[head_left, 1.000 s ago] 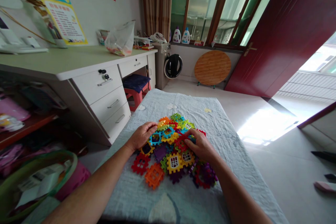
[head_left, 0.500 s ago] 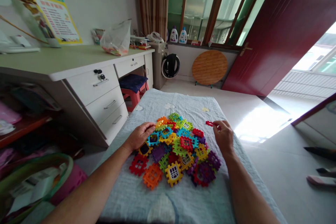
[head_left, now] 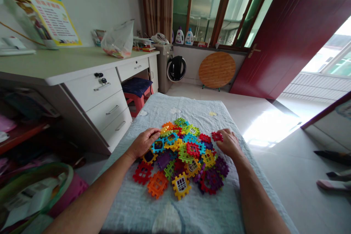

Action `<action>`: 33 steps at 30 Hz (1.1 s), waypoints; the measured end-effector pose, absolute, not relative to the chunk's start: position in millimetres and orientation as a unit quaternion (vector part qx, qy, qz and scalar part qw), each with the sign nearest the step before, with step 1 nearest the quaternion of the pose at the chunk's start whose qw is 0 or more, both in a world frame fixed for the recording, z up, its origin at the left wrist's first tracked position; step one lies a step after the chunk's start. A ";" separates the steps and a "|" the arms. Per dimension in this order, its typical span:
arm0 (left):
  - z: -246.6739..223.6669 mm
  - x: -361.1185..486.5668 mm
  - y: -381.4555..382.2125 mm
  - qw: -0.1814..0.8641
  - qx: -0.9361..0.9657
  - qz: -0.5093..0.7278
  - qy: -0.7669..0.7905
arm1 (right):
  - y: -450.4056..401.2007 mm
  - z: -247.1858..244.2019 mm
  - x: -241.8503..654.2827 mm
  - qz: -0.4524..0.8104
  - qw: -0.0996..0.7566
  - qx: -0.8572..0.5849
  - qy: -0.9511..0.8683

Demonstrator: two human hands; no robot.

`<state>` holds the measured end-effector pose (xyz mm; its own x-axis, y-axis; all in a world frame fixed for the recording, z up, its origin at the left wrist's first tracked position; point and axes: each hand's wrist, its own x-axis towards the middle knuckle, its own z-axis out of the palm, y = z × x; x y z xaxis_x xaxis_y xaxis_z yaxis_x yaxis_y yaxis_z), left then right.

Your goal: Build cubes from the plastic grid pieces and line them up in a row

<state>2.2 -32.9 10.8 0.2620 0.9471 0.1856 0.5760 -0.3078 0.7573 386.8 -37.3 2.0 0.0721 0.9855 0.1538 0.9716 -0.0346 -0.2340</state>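
My easiest lane is the far end of the table, bare cloth from the green tile at the back of the heap out to the edge. The near side's open too, a strip between my forearms below the orange tile. Straight through the middle is a no-go, just tiles piled at odd angles. My left hand blocks the heap's left flank; my right hand and a red tile crowd the right (skinny gap beside that tile, though). Further left, the drawer desk stands in the way.
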 end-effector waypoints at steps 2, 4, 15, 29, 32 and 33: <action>11.3 2.7 -33.2 0.287 0.741 0.323 0.514 | -36.3 -1.8 384.6 0.031 0.151 -0.712 -0.685; 11.7 2.9 -33.2 0.286 0.742 0.323 0.513 | -35.0 -5.1 384.3 0.046 0.159 -0.700 -0.695; 10.0 2.1 -32.0 0.278 0.748 0.324 0.509 | -41.1 12.9 376.8 0.053 0.192 -0.688 -0.698; 10.7 1.9 -32.5 0.288 0.741 0.324 0.513 | -40.3 17.9 357.1 0.132 0.326 -0.635 -0.688; 10.3 1.7 -32.3 0.286 0.741 0.326 0.513 | -38.3 14.2 362.7 0.130 0.344 -0.677 -0.638; 10.3 1.8 -32.3 0.285 0.742 0.326 0.512 | -37.4 12.1 364.8 0.126 0.333 -0.689 -0.631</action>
<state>1.8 -32.3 10.3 0.2628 0.9457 0.1914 0.5741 -0.3127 0.7568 364.8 -37.4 12.1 0.1712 0.9539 0.2466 0.7858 0.0188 -0.6182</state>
